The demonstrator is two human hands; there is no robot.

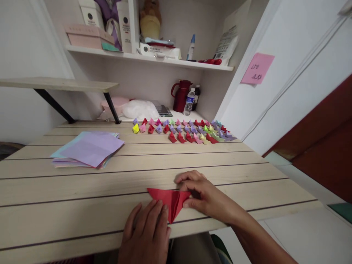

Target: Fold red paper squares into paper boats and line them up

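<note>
A red sheet of origami paper (169, 198), folded into a triangle with its tip toward me, lies on the slatted table (90, 190) near the front edge. A raised flap stands along its right half. My left hand (148, 229) rests on the paper's lower left side, fingers stretched out and fingertips pressing it down. At the right corner, my right hand (202, 192) has the flap between thumb and curled fingers. Part of that corner is hidden behind the fingers.
Several small folded paper pieces (189, 137) stand in rows at the table's back. A stack of coloured paper (90, 148) lies at the left, near a raised wooden shelf (55, 83). Behind are a dark red jug (180, 96) and a water bottle (189, 102).
</note>
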